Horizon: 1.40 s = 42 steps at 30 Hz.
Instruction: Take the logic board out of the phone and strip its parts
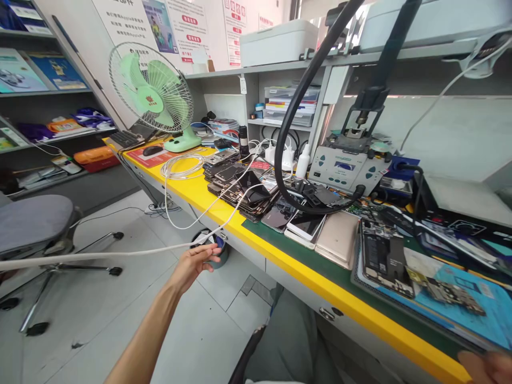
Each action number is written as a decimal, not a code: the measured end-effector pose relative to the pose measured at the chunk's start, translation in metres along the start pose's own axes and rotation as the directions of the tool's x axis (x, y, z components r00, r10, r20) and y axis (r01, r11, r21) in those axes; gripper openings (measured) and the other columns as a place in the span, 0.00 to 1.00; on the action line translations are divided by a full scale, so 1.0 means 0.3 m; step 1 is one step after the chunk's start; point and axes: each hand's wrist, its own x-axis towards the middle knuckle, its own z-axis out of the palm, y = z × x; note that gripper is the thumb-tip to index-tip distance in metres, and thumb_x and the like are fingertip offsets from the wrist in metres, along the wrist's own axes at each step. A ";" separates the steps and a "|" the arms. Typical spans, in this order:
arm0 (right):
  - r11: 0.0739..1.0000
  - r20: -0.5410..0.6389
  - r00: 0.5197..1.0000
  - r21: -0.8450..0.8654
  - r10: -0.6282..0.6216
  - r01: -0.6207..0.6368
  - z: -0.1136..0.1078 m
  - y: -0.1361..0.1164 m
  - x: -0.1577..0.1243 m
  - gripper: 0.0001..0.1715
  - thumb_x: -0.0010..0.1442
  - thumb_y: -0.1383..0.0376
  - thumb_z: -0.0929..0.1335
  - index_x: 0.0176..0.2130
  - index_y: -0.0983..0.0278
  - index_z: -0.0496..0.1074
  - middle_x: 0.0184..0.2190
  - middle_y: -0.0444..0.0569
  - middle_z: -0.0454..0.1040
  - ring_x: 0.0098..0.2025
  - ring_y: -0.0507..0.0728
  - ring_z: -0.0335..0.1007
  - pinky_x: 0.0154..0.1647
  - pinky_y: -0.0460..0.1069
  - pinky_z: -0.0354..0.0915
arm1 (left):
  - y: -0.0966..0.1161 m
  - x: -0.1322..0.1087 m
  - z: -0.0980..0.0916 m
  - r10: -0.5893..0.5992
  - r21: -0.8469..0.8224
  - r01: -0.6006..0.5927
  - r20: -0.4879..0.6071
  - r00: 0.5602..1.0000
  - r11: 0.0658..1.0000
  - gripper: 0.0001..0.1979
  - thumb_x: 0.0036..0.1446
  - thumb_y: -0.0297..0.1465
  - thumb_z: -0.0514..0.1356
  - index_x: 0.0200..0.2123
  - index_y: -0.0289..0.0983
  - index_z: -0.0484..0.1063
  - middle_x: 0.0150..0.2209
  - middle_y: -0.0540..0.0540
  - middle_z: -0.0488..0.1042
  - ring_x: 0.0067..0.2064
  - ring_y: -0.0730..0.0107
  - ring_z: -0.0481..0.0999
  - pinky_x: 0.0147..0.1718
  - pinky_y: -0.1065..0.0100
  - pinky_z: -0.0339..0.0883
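My left hand [196, 265] is stretched out over the floor, left of the yellow bench edge, in front of a small bin [218, 260]. Its fingers are loosely bent and apart, and no held thing shows. A white cable [156, 250] runs just above its knuckles; whether they touch is unclear. My right hand [488, 367] is blurred and cut off in the bottom right corner, by the bench's front edge. Nearest to it are a blue mat [494, 304], a loose phone part with a flex strip [452, 293] and an opened phone [386, 258] with its black battery exposed.
Stacked phones [236, 184] and a gold phone [338, 240] lie along the bench. A thick black hose [282, 144] arches before a soldering station [342, 166]. A green fan [152, 98] stands at the far left end. A wheeled chair [36, 224] is on the left.
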 end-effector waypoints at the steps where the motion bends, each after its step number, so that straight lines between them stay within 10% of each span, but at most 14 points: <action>1: 1.000 -0.015 1.000 -0.002 -0.011 0.011 0.022 0.015 0.052 0.20 0.68 0.60 0.70 0.56 0.64 0.70 0.55 0.54 0.72 0.51 0.61 0.74 0.49 0.59 0.74 | 0.001 0.000 0.000 -0.002 -0.002 0.002 0.004 1.000 1.000 0.12 0.42 0.31 0.76 0.33 0.37 0.83 0.36 0.34 0.84 0.30 0.58 0.82 0.20 0.65 0.69; 8: 1.000 -0.032 0.999 -0.007 -0.026 0.026 0.085 0.072 0.229 0.19 0.66 0.59 0.72 0.55 0.60 0.71 0.54 0.52 0.72 0.53 0.62 0.73 0.48 0.57 0.73 | -0.011 0.011 -0.014 -0.013 0.004 0.013 -0.103 0.995 1.000 0.10 0.46 0.37 0.75 0.25 0.39 0.80 0.26 0.38 0.81 0.24 0.61 0.79 0.18 0.67 0.67; 12: 1.000 -0.005 1.000 -0.009 -0.019 0.019 0.040 0.016 0.166 0.20 0.68 0.59 0.70 0.57 0.63 0.70 0.55 0.53 0.72 0.51 0.61 0.74 0.49 0.59 0.74 | -0.020 0.023 -0.018 -0.041 -0.005 0.040 -0.157 0.987 0.999 0.18 0.51 0.47 0.70 0.28 0.37 0.81 0.32 0.34 0.83 0.26 0.61 0.81 0.18 0.67 0.68; 23: 1.000 0.059 0.998 -0.005 0.013 -0.013 -0.203 -0.201 -0.038 0.16 0.67 0.60 0.71 0.52 0.61 0.72 0.50 0.51 0.75 0.46 0.59 0.76 0.42 0.53 0.75 | -0.003 -0.031 0.013 0.054 0.032 -0.051 -0.096 0.994 0.998 0.11 0.46 0.35 0.74 0.33 0.36 0.83 0.38 0.35 0.84 0.29 0.61 0.80 0.18 0.67 0.69; 29: 1.000 0.044 0.999 0.015 0.020 -0.021 -0.262 -0.146 -0.063 0.16 0.68 0.58 0.70 0.53 0.61 0.72 0.51 0.51 0.74 0.47 0.59 0.76 0.44 0.54 0.74 | 0.010 -0.058 0.032 0.132 0.067 -0.128 -0.065 0.989 0.990 0.10 0.46 0.33 0.74 0.34 0.38 0.84 0.40 0.36 0.84 0.28 0.64 0.79 0.18 0.67 0.68; 36: 0.998 -0.041 0.999 0.058 0.025 -0.022 -0.315 -0.096 -0.073 0.13 0.45 0.54 0.74 0.24 0.57 0.70 0.15 0.43 0.66 0.14 0.50 0.60 0.16 0.50 0.56 | 0.022 -0.104 0.036 0.156 0.108 -0.153 -0.019 0.988 0.982 0.13 0.45 0.35 0.74 0.36 0.38 0.84 0.42 0.36 0.84 0.29 0.63 0.79 0.18 0.67 0.69; 42: 0.995 -0.237 0.971 0.098 0.019 0.005 -0.246 0.103 -0.092 0.14 0.38 0.53 0.73 0.21 0.54 0.64 0.15 0.45 0.61 0.16 0.53 0.58 0.15 0.52 0.50 | 0.018 -0.099 0.021 0.109 0.119 -0.103 -0.042 0.993 0.988 0.12 0.50 0.34 0.72 0.37 0.36 0.82 0.41 0.36 0.83 0.29 0.64 0.77 0.18 0.67 0.69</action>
